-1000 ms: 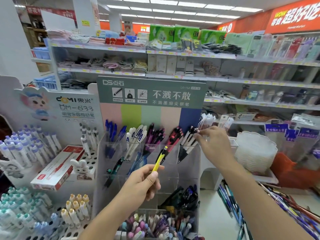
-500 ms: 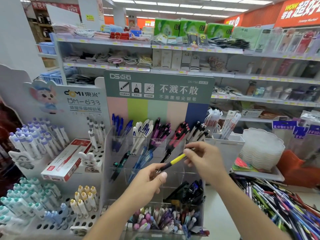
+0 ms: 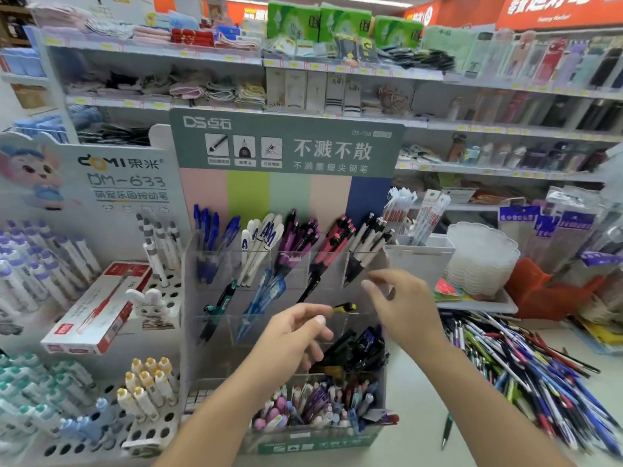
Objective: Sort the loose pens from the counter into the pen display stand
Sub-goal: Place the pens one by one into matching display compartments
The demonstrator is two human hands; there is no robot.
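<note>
On the surface (image 3: 418, 392), the pen display stand (image 3: 286, 264) is the landmark: tiered clear compartments under a green header card. Right of the stand, loose pens (image 3: 526, 365) lie in a heap on the surface; one dark pen (image 3: 446, 431) lies apart, near the stand's lower right corner. In front of the stand's middle tier, left hand (image 3: 296, 335), fingers curled, pinches a yellow-and-black pen (image 3: 344, 308), its tip pointing right. Just right of that pen, right hand (image 3: 401, 305) hovers, fingers spread and relaxed, holding nothing.
</note>
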